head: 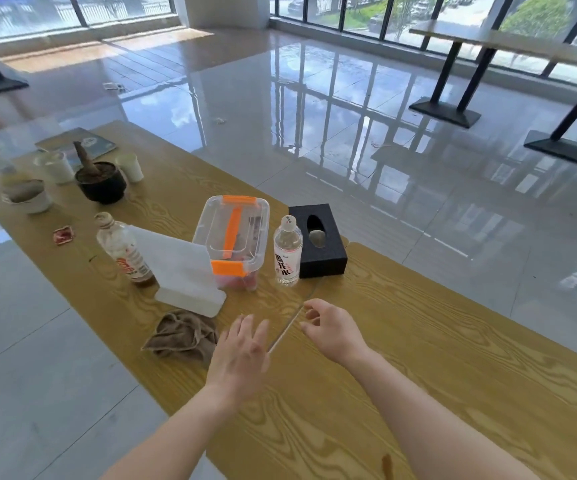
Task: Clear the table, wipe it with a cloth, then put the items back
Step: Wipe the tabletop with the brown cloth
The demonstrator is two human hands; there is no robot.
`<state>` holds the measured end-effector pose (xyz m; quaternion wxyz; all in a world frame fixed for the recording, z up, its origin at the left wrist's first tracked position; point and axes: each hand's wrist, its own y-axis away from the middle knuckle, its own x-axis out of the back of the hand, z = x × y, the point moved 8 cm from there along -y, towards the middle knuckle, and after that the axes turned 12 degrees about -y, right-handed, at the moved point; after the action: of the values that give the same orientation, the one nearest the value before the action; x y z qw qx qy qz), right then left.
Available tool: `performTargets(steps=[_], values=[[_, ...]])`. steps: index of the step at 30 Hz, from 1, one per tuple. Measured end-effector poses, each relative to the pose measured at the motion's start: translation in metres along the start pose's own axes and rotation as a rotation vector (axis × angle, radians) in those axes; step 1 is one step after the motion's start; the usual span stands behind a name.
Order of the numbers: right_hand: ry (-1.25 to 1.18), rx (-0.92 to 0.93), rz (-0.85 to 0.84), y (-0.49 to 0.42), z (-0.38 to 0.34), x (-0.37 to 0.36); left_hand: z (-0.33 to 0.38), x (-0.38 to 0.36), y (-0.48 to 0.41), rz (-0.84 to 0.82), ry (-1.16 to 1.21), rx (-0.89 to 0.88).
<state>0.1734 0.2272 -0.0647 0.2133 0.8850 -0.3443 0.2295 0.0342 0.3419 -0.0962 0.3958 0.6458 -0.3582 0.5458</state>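
While both your hands hover empty, left hand [242,351] flat-fingered, right hand [332,330] loosely curled (head view). Item: cloth [181,336], just left of your left hand. Item: water bottle [287,252], upright beyond your right fingertips; a hasty reach could topple it.

Glossy tiled floor [349,116], tall windows [363,12], far table [488,38]

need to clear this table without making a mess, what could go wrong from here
The tall clear plastic water bottle stands close between the clear orange-latched storage box and the black tissue box; lifting either may topple it. The brown smear on the wooden table lies between the forearms, which might spread it.
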Motion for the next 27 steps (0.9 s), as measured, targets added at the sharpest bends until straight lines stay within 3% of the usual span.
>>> performTargets(steps=[6,11,13,18,21,27], values=[[-0.008,-0.037,-0.031,0.004,-0.016,-0.057,-0.1,-0.024,0.012,0.039,0.015,0.191],[-0.028,-0.103,-0.065,0.011,-0.014,-0.109,-0.156,-0.075,-0.001,-0.233,0.067,0.202],[-0.054,-0.145,-0.052,0.016,-0.008,-0.123,-0.161,-0.085,-0.003,-0.257,0.066,0.182],[-0.092,-0.228,-0.042,0.032,0.003,-0.151,-0.164,-0.088,-0.002,-0.126,0.184,0.118],[-0.094,-0.246,-0.055,0.039,0.004,-0.164,-0.154,-0.092,0.007,-0.161,0.259,0.091],[-0.133,-0.25,-0.006,0.04,0.002,-0.166,-0.1,-0.086,0.022,-0.221,0.615,0.007]])
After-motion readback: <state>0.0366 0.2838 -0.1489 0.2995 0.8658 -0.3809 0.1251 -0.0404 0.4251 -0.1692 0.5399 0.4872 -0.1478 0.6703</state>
